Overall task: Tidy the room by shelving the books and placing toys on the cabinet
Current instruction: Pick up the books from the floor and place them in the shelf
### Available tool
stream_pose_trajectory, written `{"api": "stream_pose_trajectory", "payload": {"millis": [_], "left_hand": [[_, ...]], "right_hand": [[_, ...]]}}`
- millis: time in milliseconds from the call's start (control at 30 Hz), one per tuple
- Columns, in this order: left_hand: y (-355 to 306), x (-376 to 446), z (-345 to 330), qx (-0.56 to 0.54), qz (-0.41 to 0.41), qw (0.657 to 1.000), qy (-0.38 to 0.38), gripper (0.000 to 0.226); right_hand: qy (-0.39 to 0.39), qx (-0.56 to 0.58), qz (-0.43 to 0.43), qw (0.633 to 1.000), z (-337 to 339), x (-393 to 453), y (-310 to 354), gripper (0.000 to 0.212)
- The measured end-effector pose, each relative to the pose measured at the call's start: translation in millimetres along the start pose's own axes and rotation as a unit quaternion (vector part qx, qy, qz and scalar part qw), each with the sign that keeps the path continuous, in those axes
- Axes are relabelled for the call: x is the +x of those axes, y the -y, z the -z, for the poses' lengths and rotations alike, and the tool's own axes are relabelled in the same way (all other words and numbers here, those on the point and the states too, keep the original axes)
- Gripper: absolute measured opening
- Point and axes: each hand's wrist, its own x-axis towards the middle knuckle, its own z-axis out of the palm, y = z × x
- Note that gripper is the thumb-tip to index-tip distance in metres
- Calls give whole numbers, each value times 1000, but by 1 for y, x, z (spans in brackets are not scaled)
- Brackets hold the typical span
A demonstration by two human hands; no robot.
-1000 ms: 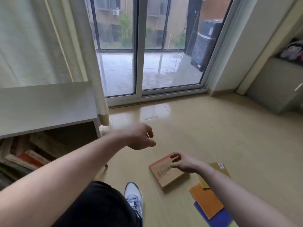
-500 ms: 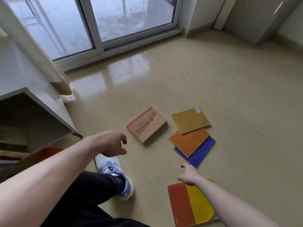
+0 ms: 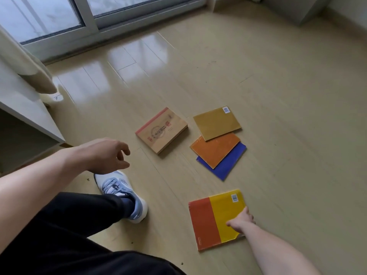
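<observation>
- Currently right hand (image 3: 241, 221) is on the red-and-yellow book (image 3: 215, 218), which lies flat on the floor (image 3: 288, 96); thumb lies on the yellow half of the cover, fingers reach over the book's right edge. Whether they curl under it, cannot tell.
- Left hand (image 3: 108, 155) hovers in the air above the floor, fingers loosely curled, holding nothing.
- Tan book with a red spine (image 3: 161, 131) lies flat on the floor, ahead of the left hand, apart from it.
- Just right of it, a fanned pile of three: mustard book (image 3: 217, 123) on top, orange book (image 3: 215, 149) under it, blue book (image 3: 228, 164) at the bottom; each overlaps the next.
- Pile sits beyond the red-and-yellow book, not touching it.
- Person's leg in black trousers (image 3: 65, 225) with a blue-and-white sneaker (image 3: 122, 193) planted on the floor, below the left hand.
- White shelf unit (image 3: 29, 114) at the left edge, its opening dark; contents cannot be made out.
- Curtain (image 3: 29, 74) hangs beside it at left.
- Sliding glass door (image 3: 59, 20) runs along the top of the view.
- Grey cabinet (image 3: 294, 6) at the top right corner, only its base in view.
</observation>
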Motion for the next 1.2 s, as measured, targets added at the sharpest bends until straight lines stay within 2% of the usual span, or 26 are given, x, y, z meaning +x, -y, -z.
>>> {"api": "stream_pose_trajectory", "payload": {"millis": [167,400,567,733,833,900,1000,1100,1200], "left_hand": [[7,-2,-13,18,15,999,23,44],[10,-1,-15,33,26,998,39,44],[4,4,-13,18,20,999,37,44],[-3,5,-10,27,14,999,33,46],[-5,5,-10,19,13,999,29,45],[-6,3,-11,18,13,999,26,46],[-4,-2,-12,19,11,1000,18,45],[-2,-7,-12,17,14,1000,21,45],[6,-11,-14,6,21,1000,20,46]], "right_hand": [[18,1,-16,1000,-12,17,-9,136],[13,-6,-41,999,4,22,-9,106],[46,45,-91,994,-9,21,-12,102],[78,92,-81,989,-52,-6,-2,93],[86,106,-108,985,-75,-32,20,74],[118,121,-112,979,-85,-44,35,63],[178,159,-85,967,-91,-54,55,61],[162,174,-82,968,-98,-45,60,57],[176,162,-63,969,-94,-49,62,32]]}}
